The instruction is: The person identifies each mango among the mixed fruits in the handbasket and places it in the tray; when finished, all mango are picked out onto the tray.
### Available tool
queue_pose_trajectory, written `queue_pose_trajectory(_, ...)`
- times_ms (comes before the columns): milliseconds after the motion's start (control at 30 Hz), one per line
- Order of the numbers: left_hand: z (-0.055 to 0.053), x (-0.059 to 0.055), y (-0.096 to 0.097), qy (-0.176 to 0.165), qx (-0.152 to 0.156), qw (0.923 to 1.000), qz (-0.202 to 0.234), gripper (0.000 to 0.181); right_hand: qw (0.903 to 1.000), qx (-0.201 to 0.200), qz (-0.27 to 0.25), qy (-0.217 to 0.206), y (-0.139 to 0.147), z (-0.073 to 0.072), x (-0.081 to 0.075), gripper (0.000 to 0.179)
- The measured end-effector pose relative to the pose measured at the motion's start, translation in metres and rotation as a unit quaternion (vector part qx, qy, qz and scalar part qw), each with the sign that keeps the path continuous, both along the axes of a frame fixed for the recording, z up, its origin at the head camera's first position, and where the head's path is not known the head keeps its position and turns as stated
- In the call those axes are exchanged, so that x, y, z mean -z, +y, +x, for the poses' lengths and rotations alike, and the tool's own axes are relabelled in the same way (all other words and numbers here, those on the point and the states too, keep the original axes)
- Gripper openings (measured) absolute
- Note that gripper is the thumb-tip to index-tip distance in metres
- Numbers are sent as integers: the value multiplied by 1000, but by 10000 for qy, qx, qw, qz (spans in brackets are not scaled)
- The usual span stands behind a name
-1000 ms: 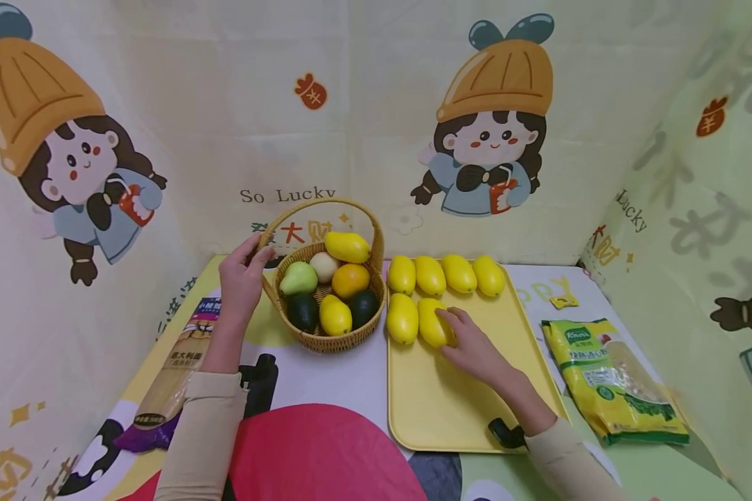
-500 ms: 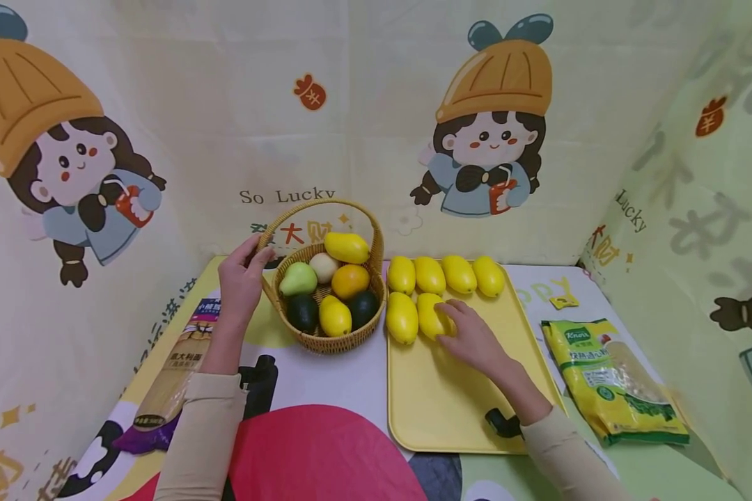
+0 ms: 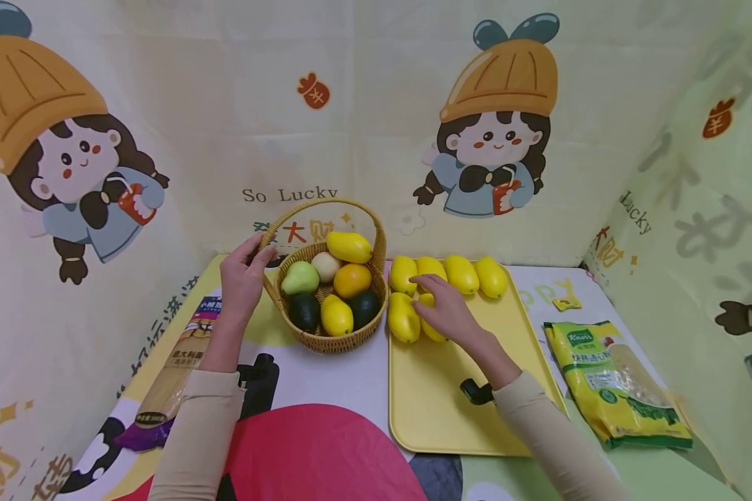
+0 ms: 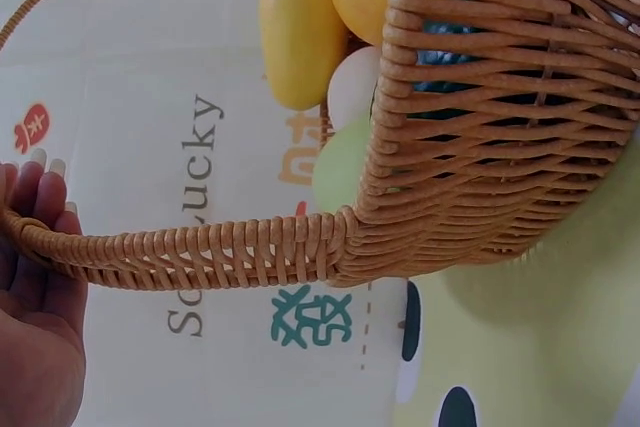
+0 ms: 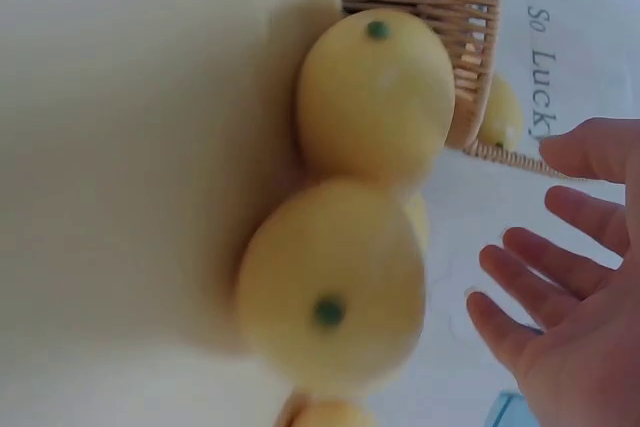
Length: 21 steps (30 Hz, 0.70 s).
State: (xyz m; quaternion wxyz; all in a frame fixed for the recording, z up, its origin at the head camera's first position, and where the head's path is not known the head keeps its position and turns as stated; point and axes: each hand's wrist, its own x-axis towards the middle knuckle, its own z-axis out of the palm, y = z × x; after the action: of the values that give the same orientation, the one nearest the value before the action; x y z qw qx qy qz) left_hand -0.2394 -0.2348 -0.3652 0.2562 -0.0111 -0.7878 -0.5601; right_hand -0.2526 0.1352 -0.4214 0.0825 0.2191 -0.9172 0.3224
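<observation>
My left hand [image 3: 241,278] holds the side of the arched handle [image 4: 200,255] of a woven wicker basket [image 3: 332,343]. The basket carries a green pear [image 3: 300,278], an orange [image 3: 352,281], dark avocado-like fruits [image 3: 303,312], a pale round one [image 3: 326,266] and yellow fruits [image 3: 349,247]. Over the yellow tray [image 3: 439,410], my right hand [image 3: 451,313] is spread with nothing in it. It hovers above the front row's right mango [image 3: 434,332], partly covering it; another mango [image 3: 404,318] lies to its left. In the right wrist view, the fingers [image 5: 560,262] stand apart from the mangoes [image 5: 335,287].
Several mangoes [image 3: 461,275] line the tray's back edge. A green-yellow Knorr bag [image 3: 614,383] lies right of the tray, a small yellow packet [image 3: 567,304] behind it. A pasta pack [image 3: 175,369] lies at the left. Printed cloth walls [image 3: 376,139] enclose the table.
My right hand has let go of the front right mango and moved up and to the left over the tray. The left hand stays on the basket handle.
</observation>
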Motion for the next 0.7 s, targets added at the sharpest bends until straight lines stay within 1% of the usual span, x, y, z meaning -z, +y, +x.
queue_pose_trajectory(67, -5, 5, -3, 139, 26, 9999, -31, 36, 9999, -97, -131, -59, -11, -6, -3, 43)
queue_pose_trajectory(133, -6, 6, -4, 261, 39, 9996, -33, 35, 9994, -204, -256, -120, -22, -10, -7, 44)
queue_pose_trajectory(233, -6, 4, -4, 225, 58, 9997, -20, 34, 9986, -397, -321, -120, -40, -16, -13, 44)
queue_pose_trajectory(300, -3, 0, -3, 154, 82, 9998, 13, 35, 9982, -492, -320, -114, -52, -19, -18, 45)
queue_pose_trajectory(433, 10, -14, 3, 81, 142, 9999, 5, 36, 9975, -620, -299, -155, -73, -27, -26, 45)
queue_pose_trajectory(533, 17, -23, 7, 76, 138, 9999, -29, 35, 9975, -664, -205, -161, -87, -37, -30, 45)
queue_pose_trajectory(600, 18, -25, 9, 75, 124, 9999, -21, 34, 9977, -659, -128, -138, -95, -45, -32, 46)
queue_pose_trajectory(700, 17, -26, 10, 81, 156, 9998, 21, 32, 9980, -613, -86, -159, -105, -57, -34, 47)
